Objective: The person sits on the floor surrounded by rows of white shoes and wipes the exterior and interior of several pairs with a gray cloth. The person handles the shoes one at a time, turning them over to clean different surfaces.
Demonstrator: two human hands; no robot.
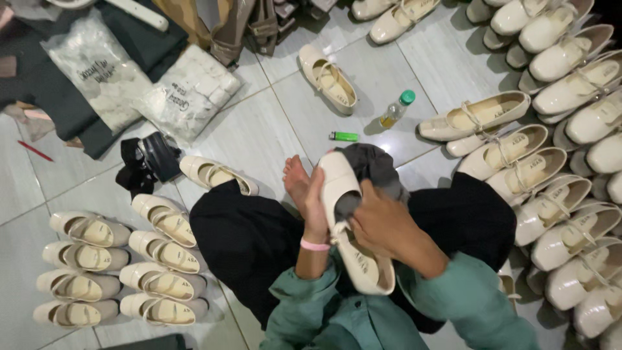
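Note:
I sit cross-legged on a tiled floor in black trousers and a green top. My left hand (315, 210), with a pink band at the wrist, grips the side of a cream strapped shoe (350, 223) held over my lap, toe pointing away. My right hand (382, 220) presses a dark grey cloth (369, 165) against the shoe's upper side. My bare foot (296, 181) shows just left of the shoe.
Several cream shoes lie in rows at the left (116, 266) and crowd the right side (564, 162). A green lighter (343, 136) and a small green-capped bottle (396, 109) lie ahead. Plastic bags (188, 91) and black fabric (146, 162) sit at upper left.

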